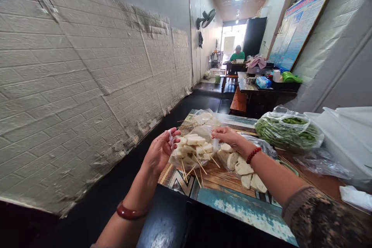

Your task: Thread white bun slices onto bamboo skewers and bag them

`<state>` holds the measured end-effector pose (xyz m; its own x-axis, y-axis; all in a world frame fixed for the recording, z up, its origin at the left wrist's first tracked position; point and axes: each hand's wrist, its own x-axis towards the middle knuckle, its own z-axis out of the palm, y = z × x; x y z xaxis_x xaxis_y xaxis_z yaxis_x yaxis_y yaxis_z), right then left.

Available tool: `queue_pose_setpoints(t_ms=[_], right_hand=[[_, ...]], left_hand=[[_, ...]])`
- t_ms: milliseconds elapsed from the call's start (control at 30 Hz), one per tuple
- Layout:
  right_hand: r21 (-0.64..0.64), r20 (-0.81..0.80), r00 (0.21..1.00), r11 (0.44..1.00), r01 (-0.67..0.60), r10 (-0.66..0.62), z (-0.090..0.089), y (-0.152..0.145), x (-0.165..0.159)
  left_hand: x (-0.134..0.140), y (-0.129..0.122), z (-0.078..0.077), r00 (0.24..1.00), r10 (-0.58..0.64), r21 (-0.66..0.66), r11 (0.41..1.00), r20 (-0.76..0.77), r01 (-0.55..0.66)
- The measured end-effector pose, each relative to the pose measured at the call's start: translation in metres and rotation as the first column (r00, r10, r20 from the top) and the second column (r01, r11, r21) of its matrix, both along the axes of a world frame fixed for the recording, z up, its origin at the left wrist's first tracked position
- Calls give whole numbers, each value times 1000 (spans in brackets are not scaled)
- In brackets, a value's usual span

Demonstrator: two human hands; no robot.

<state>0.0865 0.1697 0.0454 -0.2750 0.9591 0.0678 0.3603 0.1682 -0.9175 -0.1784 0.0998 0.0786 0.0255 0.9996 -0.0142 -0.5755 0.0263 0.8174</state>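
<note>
A clear plastic bag [215, 144] lies on the table, holding several skewers of pale white slices [194, 139]. Their bare wooden sticks [201, 168] poke out toward me. At the bag's left edge, my left hand [159, 149] pinches the plastic between thumb and fingers. The opposite edge is gripped by the fingertips of my right hand [231, 137]. Loose white slices [243, 167] lie under my right forearm, partly on plastic. Just behind the open bag rests another bag of skewered slices [204, 117].
At the right sit a plastic bag of green vegetables [286, 128] and white plastic tubs [345, 131]. A brick-patterned wall [95, 85] runs along the left. Farther back are another table [250, 85] with items on it, an orange bench [238, 100] and a seated person [237, 54].
</note>
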Motion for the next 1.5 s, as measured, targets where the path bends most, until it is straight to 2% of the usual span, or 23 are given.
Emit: queue_pose_setpoints(t_ms=[100,200,300,467,533,667,867,967,1033,1133,1267,1333,1400,1433,1500], right_hand=[[-167,-161,986,983,-73,46,-9,-5,-2],[-228,-307,951,968,-104,30,-8,-7,-5],[-224,-437,900,968,-115,6,8,-7,-7],[-175,-581,814,976,-127,2,49,-14,-7],[-186,-583,812,973,-139,4,60,-19,-8],[-218,-462,886,965,-148,32,67,-23,-18],[-114,-394,919,992,-56,6,67,-15,-38],[-66,-393,919,996,-60,30,62,-14,-39],[-58,-384,923,997,-60,33,49,-16,-37],[-96,-347,938,995,-42,6,21,-23,-34],[-147,-329,944,989,-27,-23,-8,-33,-31],[-153,-340,940,987,-41,-13,-12,-35,-30],[-147,-352,936,988,-57,2,-13,-34,-29],[-140,-354,935,988,-60,6,-12,-34,-29],[-120,-346,938,991,-52,7,-9,-35,-29]], left_hand=[[-2,-1,-5,1000,-12,-18,1000,9,12],[-4,-2,-3,1000,-12,-16,1000,7,12],[-5,-4,8,1000,-16,-8,1000,12,16],[-9,-9,32,1000,18,62,998,6,-18],[-9,-9,36,1000,11,92,996,-21,-9],[-6,0,35,989,-71,91,992,-126,83],[-10,10,30,989,13,103,995,-145,2],[-13,0,21,989,80,164,985,-123,-59],[-13,-11,9,990,100,168,982,-103,-82],[-10,-30,-14,993,39,57,998,-111,-33],[-12,-49,-39,968,-42,-68,997,-246,26],[-18,-53,-45,928,-16,-47,999,-373,-2],[-26,-54,-47,816,46,15,999,-576,-46],[-30,-53,-47,718,93,63,996,-689,-69],[-35,-50,-46,468,235,204,972,-852,-117]])
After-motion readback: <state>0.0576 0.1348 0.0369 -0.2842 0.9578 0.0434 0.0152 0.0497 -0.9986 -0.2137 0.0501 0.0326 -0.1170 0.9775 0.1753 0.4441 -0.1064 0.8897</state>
